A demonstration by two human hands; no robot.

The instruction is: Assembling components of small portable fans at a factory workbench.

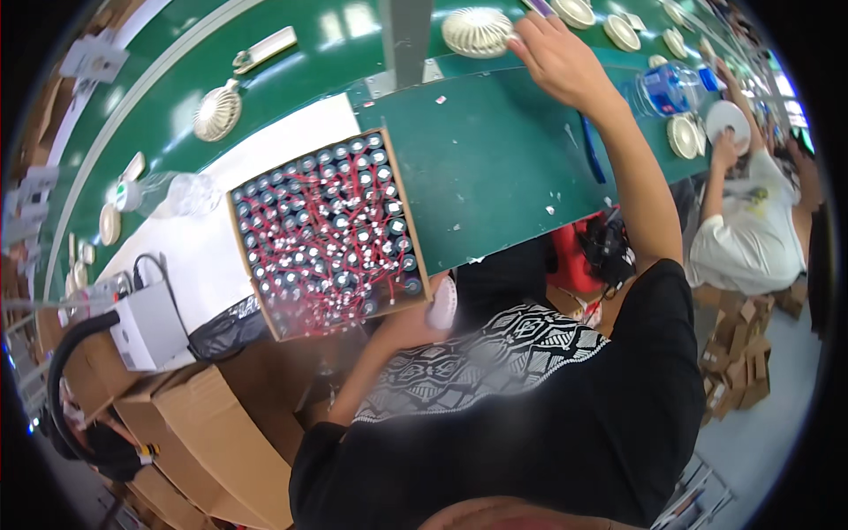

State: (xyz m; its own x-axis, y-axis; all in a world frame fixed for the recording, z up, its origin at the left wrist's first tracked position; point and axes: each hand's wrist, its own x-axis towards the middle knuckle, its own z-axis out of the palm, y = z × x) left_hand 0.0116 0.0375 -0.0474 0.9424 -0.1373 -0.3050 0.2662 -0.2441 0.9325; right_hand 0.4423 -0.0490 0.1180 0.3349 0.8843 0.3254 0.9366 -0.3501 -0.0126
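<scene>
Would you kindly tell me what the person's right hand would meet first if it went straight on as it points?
The right hand would probably meet the cream, round, ribbed, plastic-looking fan head just ahead; depth is unclear, so the two may already touch.

No words, numbers or signs could be read anywhere in view. Toward two o'clock, the clear bottle [673, 90] with a blue cap bore a blue label [658, 87], its print too small and blurred to make out. Toward ten o'clock, the pale sheets [93, 59] near the rim showed faint grey marks, likewise illegible
</scene>
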